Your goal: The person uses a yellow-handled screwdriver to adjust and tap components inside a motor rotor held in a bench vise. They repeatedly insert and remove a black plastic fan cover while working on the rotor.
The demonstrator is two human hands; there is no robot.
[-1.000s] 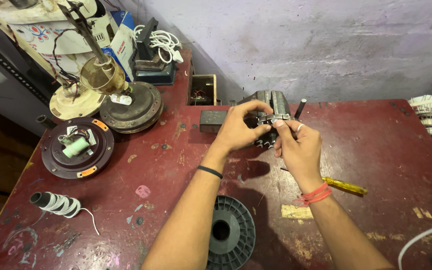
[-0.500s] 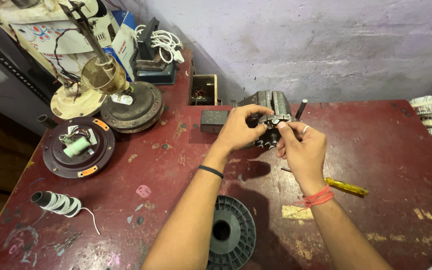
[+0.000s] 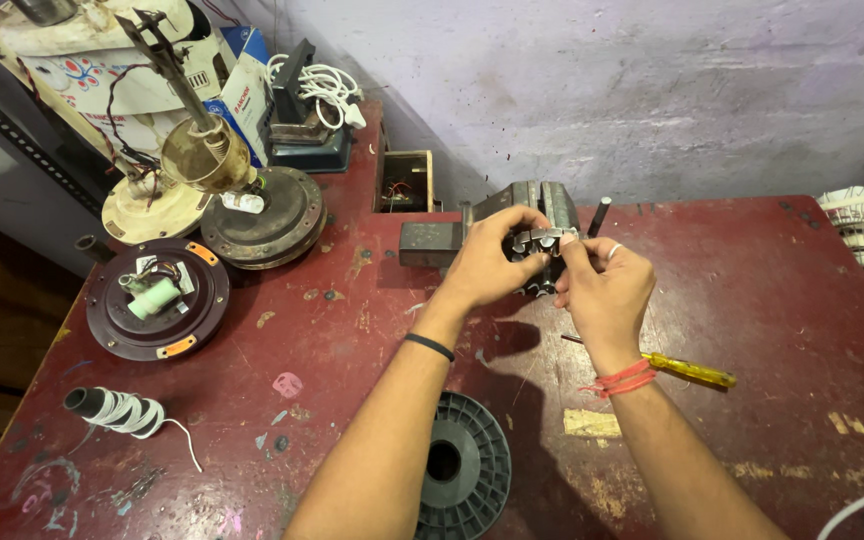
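Observation:
Both hands meet over a small metal part (image 3: 542, 240) at a grey bench vise (image 3: 527, 205) at the back of a red worktable (image 3: 772, 300). My left hand (image 3: 492, 260), with a black band at the wrist, curls over the part from the left. My right hand (image 3: 607, 290), with a ring and a red wrist thread, pinches it from the right. The part looks toothed and dark below, and the fingers hide most of it.
A yellow-handled screwdriver (image 3: 692, 372) lies right of my right wrist. A black plastic spool (image 3: 462, 465) sits near the front. Fan motor parts (image 3: 157, 300) (image 3: 262, 215), a wire roll (image 3: 117, 410) and a small wooden box (image 3: 404, 182) fill the left and back.
Hands have stayed at the vise, with only small finger movements on the part. The view has shifted slightly.

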